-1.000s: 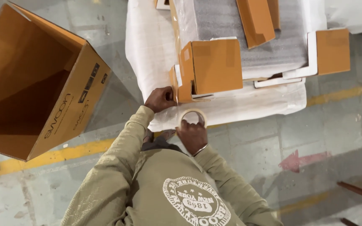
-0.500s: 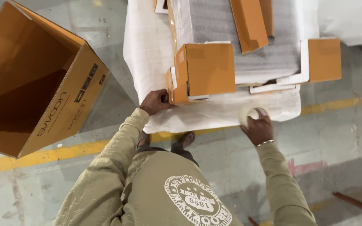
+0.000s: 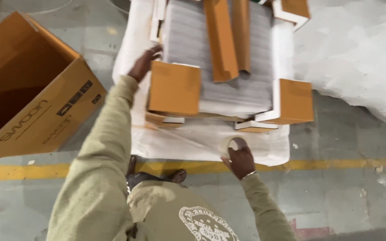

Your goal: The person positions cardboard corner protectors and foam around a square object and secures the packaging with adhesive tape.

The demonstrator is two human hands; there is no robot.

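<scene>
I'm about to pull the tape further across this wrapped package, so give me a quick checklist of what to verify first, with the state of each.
1. Tape roll in the right hand: ok, the hand has a grip on it at the package's near edge.
2. Left hand steadying the package: ok, it rests on the white foam wrap at the left side.
3. Tape strip taut: ok, a clear strip seems to run from the near left corner to the roll.
4. Orange corner protectors seated: ok for the two near ones; far corners cannot tell.
5. Loose orange strips on top secured: not ok, they lie untaped.
</scene>
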